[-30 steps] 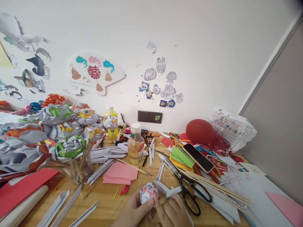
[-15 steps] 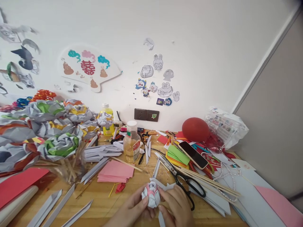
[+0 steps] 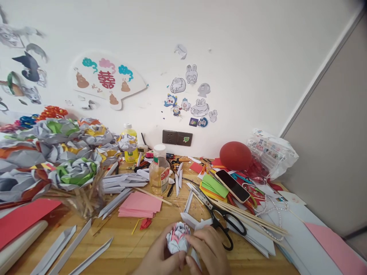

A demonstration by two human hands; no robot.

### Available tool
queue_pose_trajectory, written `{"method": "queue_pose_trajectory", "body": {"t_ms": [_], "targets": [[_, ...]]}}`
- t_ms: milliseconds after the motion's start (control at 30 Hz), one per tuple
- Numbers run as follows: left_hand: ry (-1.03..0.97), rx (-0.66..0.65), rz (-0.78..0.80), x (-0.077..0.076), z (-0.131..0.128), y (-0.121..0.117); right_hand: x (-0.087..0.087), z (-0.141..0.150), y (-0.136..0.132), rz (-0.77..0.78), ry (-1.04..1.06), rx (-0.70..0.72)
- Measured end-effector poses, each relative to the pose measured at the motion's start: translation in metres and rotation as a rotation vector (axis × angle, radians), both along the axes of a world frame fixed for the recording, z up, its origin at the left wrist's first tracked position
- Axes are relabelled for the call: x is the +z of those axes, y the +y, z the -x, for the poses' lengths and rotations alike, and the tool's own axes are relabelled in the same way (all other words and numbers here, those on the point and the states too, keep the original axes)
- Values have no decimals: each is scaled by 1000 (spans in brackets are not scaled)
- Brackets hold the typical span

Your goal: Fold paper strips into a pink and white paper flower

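Note:
A small paper flower (image 3: 177, 237), white with pink inner layers, is cupped in my left hand (image 3: 160, 253) near the front edge of the table. The left fingers curl round its left side and underneath, with the thumb pressed on its lower front. My right hand (image 3: 208, 250) touches the flower's right side with bent fingertips, and a white paper strip (image 3: 195, 256) shows between the hands below it. Just right of the flower lie folded white paper pieces (image 3: 191, 220) and black-handled scissors (image 3: 226, 221). The undersides of both hands are hidden.
Large paper flowers (image 3: 76, 172) on sticks crowd the left. Pink paper squares (image 3: 140, 204), a glue bottle (image 3: 159, 173) and folded white strips (image 3: 126, 183) stand mid-table. A phone (image 3: 233, 186), wooden sticks (image 3: 255, 217), green paper (image 3: 215, 185) and a red balloon (image 3: 235, 156) fill the right.
The flower has shifted slightly left and turned, so more of its layered top shows. My right fingertips have followed leftward along its side.

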State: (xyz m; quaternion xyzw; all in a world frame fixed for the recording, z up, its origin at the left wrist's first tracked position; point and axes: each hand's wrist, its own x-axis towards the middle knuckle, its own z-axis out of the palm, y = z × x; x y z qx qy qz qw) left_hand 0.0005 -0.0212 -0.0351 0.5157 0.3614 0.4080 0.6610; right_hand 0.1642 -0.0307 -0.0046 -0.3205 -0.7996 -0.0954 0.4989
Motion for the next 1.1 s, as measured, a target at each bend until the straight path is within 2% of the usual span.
{"method": "queue_pose_trajectory", "body": {"t_ms": [133, 300, 500, 600, 733, 800, 867, 1000, 1100], "targets": [[27, 35, -93, 3, -3, -1, 2, -1, 0, 217, 126, 159], [64, 25, -204, 9, -7, 1, 5, -1, 1, 297, 169, 182], [111, -13, -223, 8, -4, 0, 6, -6, 0, 174, 59, 187], [152, -6, -210, 10, -3, -1, 10, -9, -1, 165, -16, 191], [166, -37, -186, 14, -4, -1, 15, -9, -3, 4, -110, 96], [158, -39, -170, 16, -4, -1, 17, -9, -4, -30, -108, 110], [161, -24, -172, 18, -4, -1, 16, -8, -4, 79, -28, 176], [178, -6, -192, 23, -5, -2, 11, -7, -4, 426, 164, 230], [191, -9, -174, 26, -6, -2, 8, -8, -4, 519, 178, 212]]}}
